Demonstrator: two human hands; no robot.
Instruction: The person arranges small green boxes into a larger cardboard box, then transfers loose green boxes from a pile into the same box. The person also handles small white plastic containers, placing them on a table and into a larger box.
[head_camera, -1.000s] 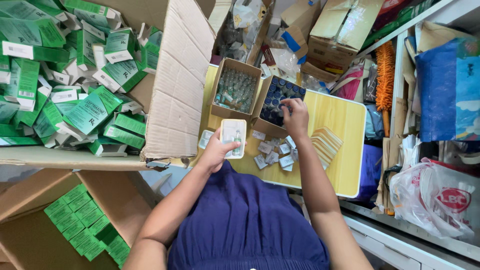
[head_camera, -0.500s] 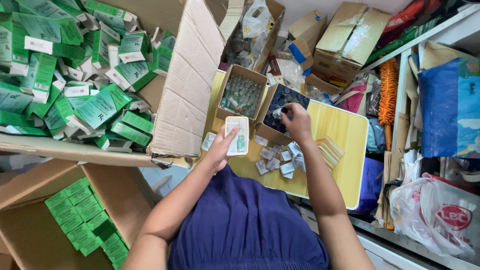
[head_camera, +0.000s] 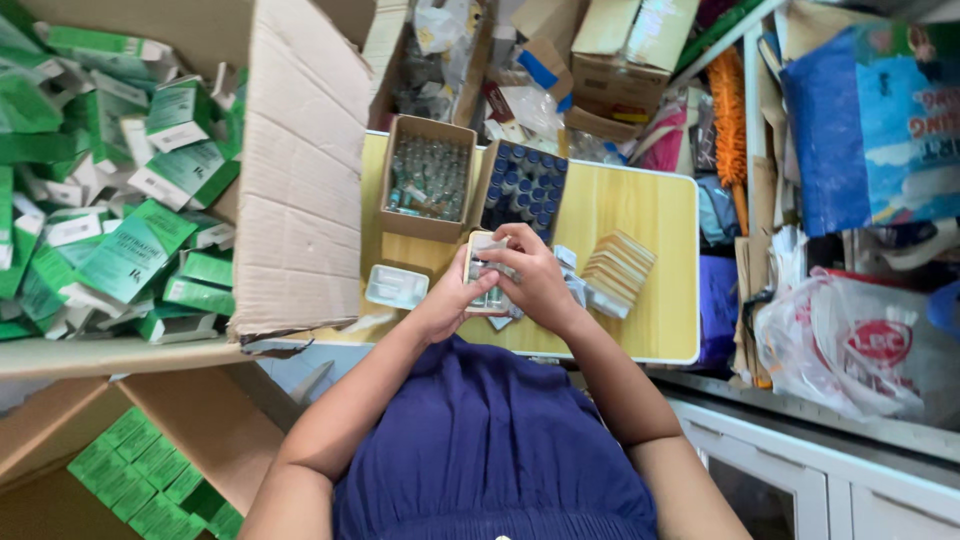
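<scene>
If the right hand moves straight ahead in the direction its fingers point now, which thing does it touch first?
The right hand points up-left over the small tray that both hands hold. Beyond it, it would probably meet the open box of clear vials first, though depth is unclear.

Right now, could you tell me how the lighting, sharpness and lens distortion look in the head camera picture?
Head view: bright, even light with soft, faint shadows; mild glare on the yellow table. Wide-angle lens bends the edges, so the large cardboard box leans outward. The left hand and right hand, both on a small clear tray, look reasonably sharp; its contents are too small to tell.
</scene>
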